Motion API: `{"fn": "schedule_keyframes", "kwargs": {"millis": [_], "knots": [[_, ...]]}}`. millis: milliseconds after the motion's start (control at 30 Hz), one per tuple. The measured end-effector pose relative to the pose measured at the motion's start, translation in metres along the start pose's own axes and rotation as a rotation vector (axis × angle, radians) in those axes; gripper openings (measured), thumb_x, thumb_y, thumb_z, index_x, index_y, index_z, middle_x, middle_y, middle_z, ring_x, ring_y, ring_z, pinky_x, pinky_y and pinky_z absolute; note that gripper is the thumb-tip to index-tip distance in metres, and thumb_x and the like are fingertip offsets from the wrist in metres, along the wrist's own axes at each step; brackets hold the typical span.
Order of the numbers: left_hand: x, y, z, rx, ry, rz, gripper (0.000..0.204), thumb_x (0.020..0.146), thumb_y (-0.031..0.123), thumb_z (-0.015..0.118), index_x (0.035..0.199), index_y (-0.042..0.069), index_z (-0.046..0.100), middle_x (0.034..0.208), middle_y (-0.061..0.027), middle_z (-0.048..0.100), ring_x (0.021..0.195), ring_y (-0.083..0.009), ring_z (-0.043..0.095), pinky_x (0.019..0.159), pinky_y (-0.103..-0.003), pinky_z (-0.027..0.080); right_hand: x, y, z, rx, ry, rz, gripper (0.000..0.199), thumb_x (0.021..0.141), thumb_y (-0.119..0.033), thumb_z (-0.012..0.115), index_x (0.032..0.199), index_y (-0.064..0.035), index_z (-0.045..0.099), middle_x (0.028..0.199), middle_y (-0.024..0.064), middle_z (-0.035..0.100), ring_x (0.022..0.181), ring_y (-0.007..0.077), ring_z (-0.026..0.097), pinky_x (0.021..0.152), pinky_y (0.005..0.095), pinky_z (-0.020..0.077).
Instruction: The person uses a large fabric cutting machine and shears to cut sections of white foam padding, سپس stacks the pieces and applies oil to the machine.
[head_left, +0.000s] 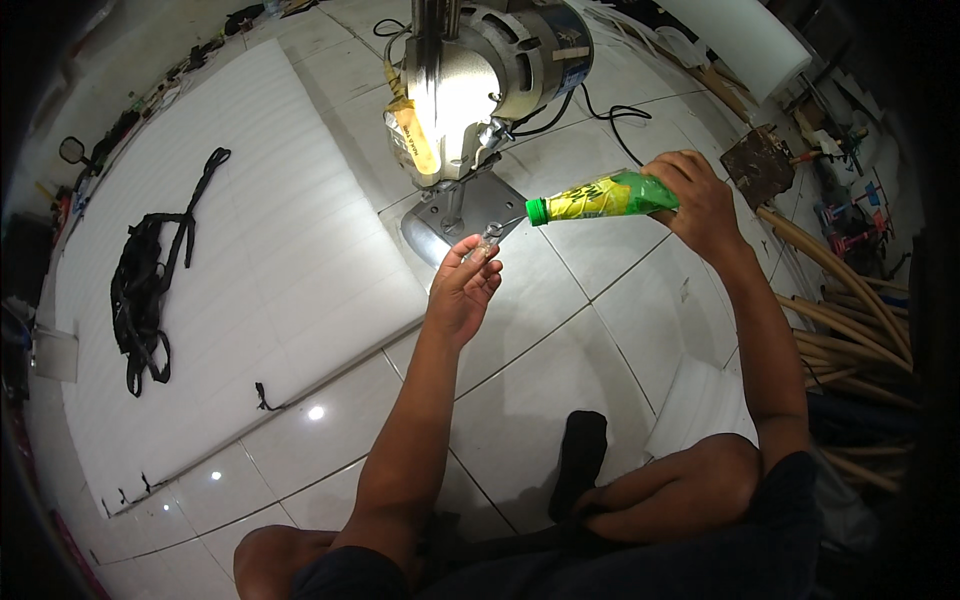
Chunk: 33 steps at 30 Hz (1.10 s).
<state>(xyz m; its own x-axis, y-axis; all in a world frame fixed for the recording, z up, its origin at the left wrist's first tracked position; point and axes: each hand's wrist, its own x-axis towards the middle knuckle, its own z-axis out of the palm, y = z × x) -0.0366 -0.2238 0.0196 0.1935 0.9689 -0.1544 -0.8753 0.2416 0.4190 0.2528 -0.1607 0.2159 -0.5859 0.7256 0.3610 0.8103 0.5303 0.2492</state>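
My right hand (704,208) is wrapped round the base of a green plastic bottle (598,198) with a yellow-green label. The bottle is tipped, its green cap (537,211) pointing left and slightly down, and a thin spout reaches from the cap to the mouth of a small clear vial (490,234). Between the thumb and fingers of my left hand (462,297) that vial is held, mouth up; its contents are too small to make out. Just beyond both hands stands an upright cutting machine (470,95) with a round motor and a flat metal base plate (425,228).
A large white foam sheet (290,250) lies on the tiled floor to the left, with black straps (140,285) on it. Tan tubes (850,335) are piled at the right. A black cable (620,112) trails behind the machine. My sock-covered foot (580,460) is below.
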Motion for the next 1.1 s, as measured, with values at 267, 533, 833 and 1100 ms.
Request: {"fn": "schedule_keyframes", "kwargs": {"millis": [267, 533, 833, 1100], "knots": [[0.0012, -0.0019, -0.0029, 0.01, -0.008, 0.007, 0.032, 0.092, 0.01, 0.064, 0.12, 0.012, 0.05, 0.11, -0.0084, 0.062, 0.092, -0.0159, 0.063, 0.081, -0.027, 0.053, -0.0018, 0.0013, 0.0014, -0.004, -0.001, 0.01, 0.047, 0.065, -0.023, 0.084, 0.106, -0.0159, 0.062, 0.11, -0.0019, 0.061, 0.108, 0.0205, 0.057, 0.084, 0.0345, 0.0537], [0.0011, -0.0031, -0.0045, -0.031, -0.025, -0.005, 0.032, 0.092, 0.007, 0.062, 0.121, 0.012, 0.05, 0.114, -0.0103, 0.061, 0.095, -0.0172, 0.063, 0.083, -0.028, 0.053, -0.003, 0.0036, 0.0034, -0.004, 0.013, 0.004, 0.048, 0.065, -0.023, 0.085, 0.106, -0.0158, 0.062, 0.109, -0.0018, 0.061, 0.107, 0.0203, 0.057, 0.084, 0.034, 0.0537], [0.0012, -0.0037, -0.0049, -0.006, 0.002, -0.005, 0.032, 0.092, 0.007, 0.063, 0.121, 0.012, 0.05, 0.113, -0.01, 0.061, 0.094, -0.0171, 0.063, 0.082, -0.028, 0.054, -0.0028, 0.0048, 0.0052, -0.005, 0.008, 0.0, 0.048, 0.064, -0.022, 0.085, 0.106, -0.0148, 0.062, 0.108, -0.0014, 0.061, 0.106, 0.0206, 0.058, 0.084, 0.0341, 0.0538], [0.0006, -0.0033, -0.0032, -0.005, 0.0, -0.005, 0.034, 0.092, 0.009, 0.064, 0.123, 0.012, 0.049, 0.112, -0.0089, 0.062, 0.094, -0.0163, 0.063, 0.082, -0.028, 0.053, -0.0027, 0.0054, 0.0058, -0.011, 0.011, 0.0, 0.048, 0.064, -0.023, 0.085, 0.105, -0.0144, 0.062, 0.107, -0.0011, 0.061, 0.105, 0.0206, 0.058, 0.082, 0.0338, 0.0539]]}}
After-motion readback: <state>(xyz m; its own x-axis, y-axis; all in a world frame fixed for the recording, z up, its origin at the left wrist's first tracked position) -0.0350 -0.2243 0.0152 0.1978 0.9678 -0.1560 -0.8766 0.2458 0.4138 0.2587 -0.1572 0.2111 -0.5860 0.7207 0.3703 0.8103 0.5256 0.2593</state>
